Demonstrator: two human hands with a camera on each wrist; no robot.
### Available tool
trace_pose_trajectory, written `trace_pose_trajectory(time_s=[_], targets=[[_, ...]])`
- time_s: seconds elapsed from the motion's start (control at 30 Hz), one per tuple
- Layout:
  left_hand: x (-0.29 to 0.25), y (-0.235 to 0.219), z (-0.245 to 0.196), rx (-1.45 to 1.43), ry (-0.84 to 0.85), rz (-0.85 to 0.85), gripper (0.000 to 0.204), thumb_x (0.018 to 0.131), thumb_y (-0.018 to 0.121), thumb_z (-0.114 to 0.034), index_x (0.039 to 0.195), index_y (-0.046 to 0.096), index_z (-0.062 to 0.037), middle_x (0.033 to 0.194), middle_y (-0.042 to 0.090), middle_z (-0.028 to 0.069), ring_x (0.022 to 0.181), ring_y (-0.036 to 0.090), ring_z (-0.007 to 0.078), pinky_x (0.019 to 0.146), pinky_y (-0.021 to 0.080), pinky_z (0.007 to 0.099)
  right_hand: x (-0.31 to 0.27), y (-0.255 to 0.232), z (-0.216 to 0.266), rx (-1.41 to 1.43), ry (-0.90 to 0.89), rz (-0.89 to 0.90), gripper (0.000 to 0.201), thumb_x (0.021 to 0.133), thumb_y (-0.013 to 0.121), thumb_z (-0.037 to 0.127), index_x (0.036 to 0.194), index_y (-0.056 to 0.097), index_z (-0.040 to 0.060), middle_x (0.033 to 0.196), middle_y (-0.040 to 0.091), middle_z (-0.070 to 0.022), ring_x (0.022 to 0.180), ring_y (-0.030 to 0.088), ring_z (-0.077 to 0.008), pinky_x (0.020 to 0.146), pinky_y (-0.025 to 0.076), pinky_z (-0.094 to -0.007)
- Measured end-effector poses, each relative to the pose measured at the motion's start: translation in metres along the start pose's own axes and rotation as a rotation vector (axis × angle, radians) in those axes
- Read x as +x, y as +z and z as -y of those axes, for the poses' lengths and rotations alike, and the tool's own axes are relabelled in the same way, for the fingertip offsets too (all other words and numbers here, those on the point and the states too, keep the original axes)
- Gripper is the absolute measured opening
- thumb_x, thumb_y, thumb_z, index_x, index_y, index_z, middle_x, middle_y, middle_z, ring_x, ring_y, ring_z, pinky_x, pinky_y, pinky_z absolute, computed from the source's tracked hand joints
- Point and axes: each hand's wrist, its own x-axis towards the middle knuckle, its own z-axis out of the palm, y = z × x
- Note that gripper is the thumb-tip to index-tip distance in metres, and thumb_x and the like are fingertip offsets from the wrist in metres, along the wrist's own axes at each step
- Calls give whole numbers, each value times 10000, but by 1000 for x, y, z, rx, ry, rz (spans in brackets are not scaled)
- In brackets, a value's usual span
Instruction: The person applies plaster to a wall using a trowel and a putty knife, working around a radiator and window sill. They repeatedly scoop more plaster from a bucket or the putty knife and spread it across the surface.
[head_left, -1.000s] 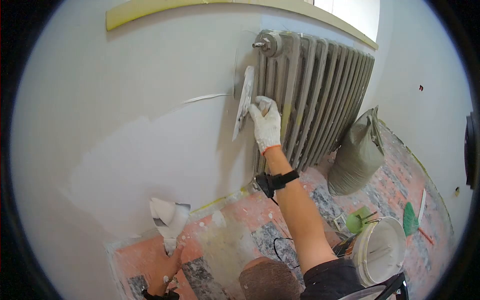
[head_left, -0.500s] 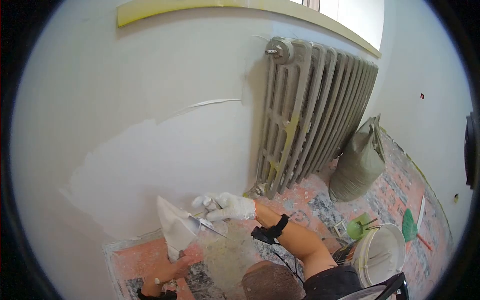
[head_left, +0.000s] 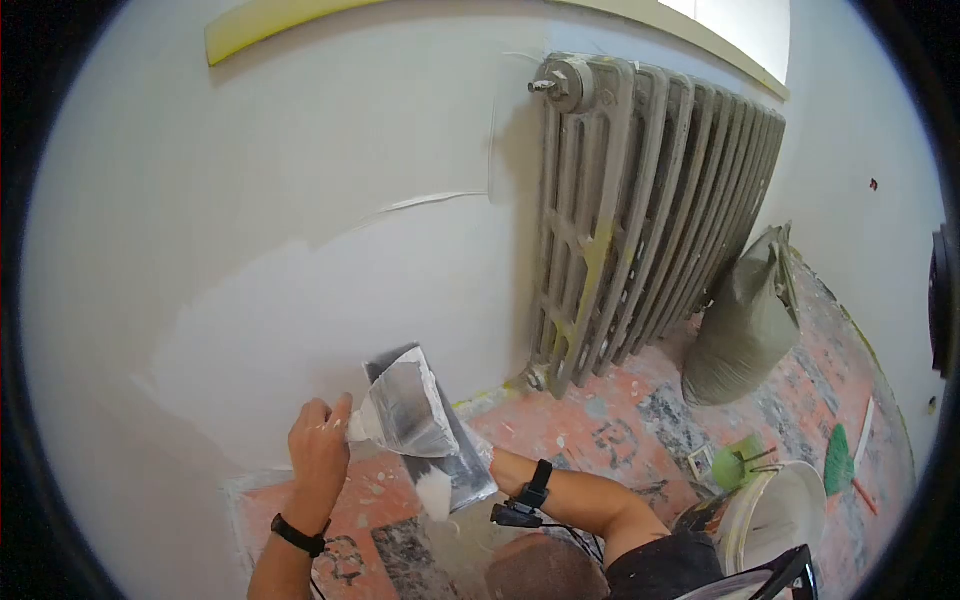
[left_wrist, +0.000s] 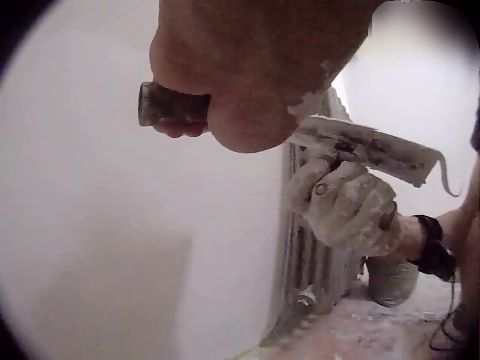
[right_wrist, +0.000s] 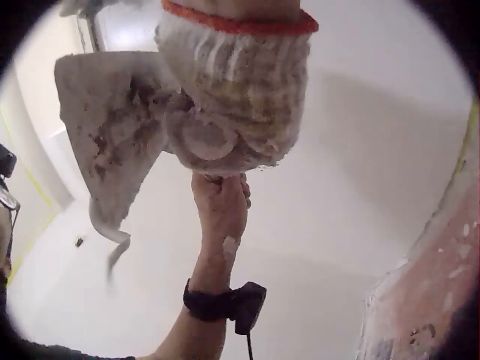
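Observation:
My bare left hand (head_left: 320, 440) grips a wide putty knife (head_left: 405, 410) by its handle, whose end (left_wrist: 154, 103) pokes out of the fist in the left wrist view. The knife's blade lies over the face of a steel plastering trowel (head_left: 468, 476), overlapping it in the head view. White putty (head_left: 433, 490) clings to the trowel's near edge, and a strand (right_wrist: 112, 244) of it dangles in the right wrist view. My gloved right hand (left_wrist: 356, 210) holds the trowel from underneath, fingers curled at its back; in the head view the plate hides most of the glove.
A grey radiator (head_left: 640, 220) stands along the wall under a sill (head_left: 690, 35). The wall (head_left: 300, 320) carries a fresh white patch with a putty ridge. On the splattered floor are a full sack (head_left: 740, 320), a white bucket (head_left: 800, 515) and a green container (head_left: 738, 462).
My right hand has brought the trowel down from the wall beside the radiator to the putty knife. The left hand has risen, and its blade now overlaps the trowel's face.

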Motion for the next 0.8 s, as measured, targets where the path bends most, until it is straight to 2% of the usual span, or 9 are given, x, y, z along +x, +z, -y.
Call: trace_pose_trajectory(time_s=[0.23,0.3,0.4,0.53,0.57,0.63,0.73,0.77,0.8], targets=[[25,-16,42,313,-7,132,419,788,649,-15,1200,652,-92,822,579,105,763,613,301,650,517,441,-5,65,87,-270,-231,-169,349,1053,517,370,1171,587,49,1023,620,-49,850,606,-162,728,509,-317],[30,-34,61,318,-205,381,551,835,655,-49,1375,562,-109,878,597,136,769,621,333,685,528,450,-81,56,106,-353,-300,-222,372,1048,512,409,1123,585,52,969,606,-49,800,592,-169,687,493,-319],[52,-100,26,180,-268,135,617,897,624,-39,1483,466,-148,960,592,172,841,632,345,736,524,473,-128,74,152,-474,-400,-304,418,1041,506,468,1051,582,57,889,585,-48,725,571,-179,625,468,-323],[110,-172,-24,197,-292,178,644,906,636,-50,1510,467,-199,1034,599,192,867,634,329,760,510,459,-176,99,180,-642,-532,-398,496,1032,497,548,955,577,64,781,557,-48,626,542,-193,542,434,-327],[128,-183,-34,207,-202,193,607,905,645,-48,1476,513,-205,1044,606,183,850,631,327,745,506,451,-175,90,186,-478,-562,-444,613,995,418,678,830,477,91,696,429,-26,534,430,-180,486,312,-311],[163,-190,-51,217,-120,202,572,903,655,-47,1443,559,-211,1054,613,175,832,627,325,729,502,443,-188,141,197,-376,-526,-340,632,1000,403,677,847,495,70,691,433,-33,518,425,-189,484,336,-317],[214,-176,-71,210,47,-32,501,891,685,-59,1358,640,-234,1009,624,135,772,624,318,691,506,419,-209,136,204,-386,-591,-424,648,982,412,703,843,495,76,701,429,-40,517,415,-194,480,336,-323],[232,-172,-79,181,105,-100,493,885,697,-79,1345,649,-249,989,630,114,750,624,310,676,505,415,-217,113,214,-392,-601,-71,583,1011,409,652,1098,607,110,735,449,-52,521,411,-195,474,335,-315],[245,-169,-85,154,163,-167,484,880,709,-98,1332,659,-265,970,635,93,728,625,303,660,505,410,-226,113,211,-363,-680,-202,475,1031,406,611,1269,555,227,750,453,-55,522,411,-195,475,340,-314]])
